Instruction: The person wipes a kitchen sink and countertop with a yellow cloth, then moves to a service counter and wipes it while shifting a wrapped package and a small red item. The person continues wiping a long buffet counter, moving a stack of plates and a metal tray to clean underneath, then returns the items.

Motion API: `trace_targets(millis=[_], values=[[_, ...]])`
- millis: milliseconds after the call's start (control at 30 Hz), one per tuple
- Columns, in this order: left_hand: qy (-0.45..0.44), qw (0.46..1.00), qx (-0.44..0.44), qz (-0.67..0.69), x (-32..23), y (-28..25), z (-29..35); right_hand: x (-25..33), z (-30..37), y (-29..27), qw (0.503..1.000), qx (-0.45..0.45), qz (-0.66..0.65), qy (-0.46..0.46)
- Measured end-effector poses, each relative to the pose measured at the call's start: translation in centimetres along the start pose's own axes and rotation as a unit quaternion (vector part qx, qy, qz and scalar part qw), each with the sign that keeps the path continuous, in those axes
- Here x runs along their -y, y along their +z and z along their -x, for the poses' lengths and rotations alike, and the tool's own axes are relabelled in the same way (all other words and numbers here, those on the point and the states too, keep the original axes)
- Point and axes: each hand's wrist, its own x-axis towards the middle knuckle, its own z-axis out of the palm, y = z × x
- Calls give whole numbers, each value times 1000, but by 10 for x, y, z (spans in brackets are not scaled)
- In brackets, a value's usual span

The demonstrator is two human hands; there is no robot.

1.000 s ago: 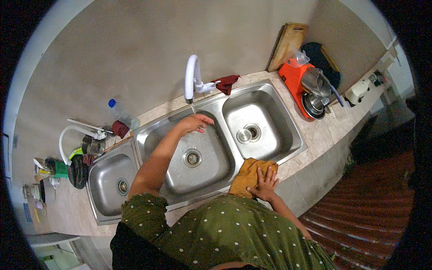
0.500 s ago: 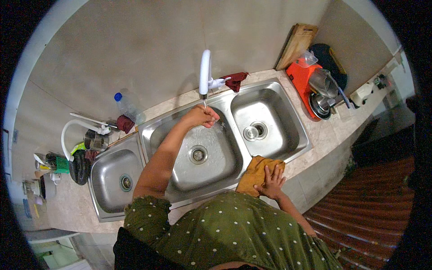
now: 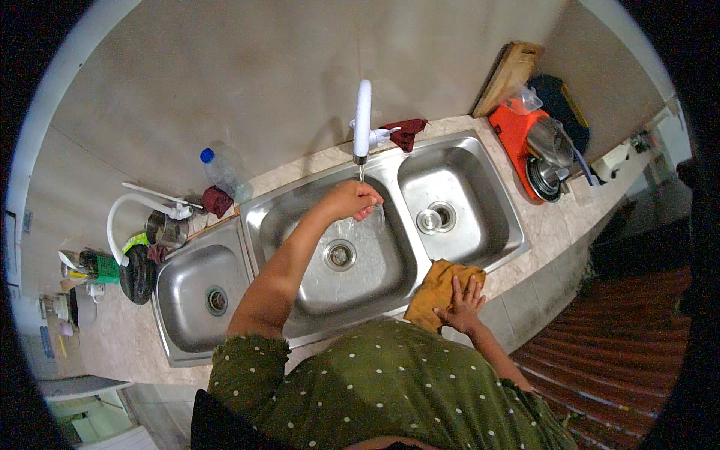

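My left hand [image 3: 351,201] reaches over the large middle sink basin [image 3: 300,300], just below the spout of the white faucet [image 3: 363,120]. Water runs from the spout onto its curled, closed fingers, and I see nothing in them. Below, the basin floor is wet around the drain [image 3: 340,255]. On the sink's front edge lies a mustard-brown cloth [image 3: 433,294]. My right hand [image 3: 463,306] rests flat on the cloth's right side with its fingers spread.
The right basin [image 3: 480,217] holds a metal drain strainer [image 3: 428,221]; a smaller basin [image 3: 184,300] is at left. Along the wall are a clear bottle [image 3: 223,174], dark red cloths [image 3: 405,133], and a white hooked pipe [image 3: 120,221]. An orange rack [image 3: 510,135] with metal pots stands right.
The view has shifted a little, so the sink appears farther right. My left hand stays under the running water, its fingers turned slightly. My right hand remains on the cloth.
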Motion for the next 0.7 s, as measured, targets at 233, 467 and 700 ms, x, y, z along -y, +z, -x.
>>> trace_targets(millis=[233,467,700], values=[[-55,997,29,55,-13,-18,11,28,10,0,988,-91,81,-95],[65,997,35,-10,-28,-30,21,50,12,-9,993,-34,56,-98],[19,995,81,48,-25,-32,15,46,11,-1,992,-23,80,-90]])
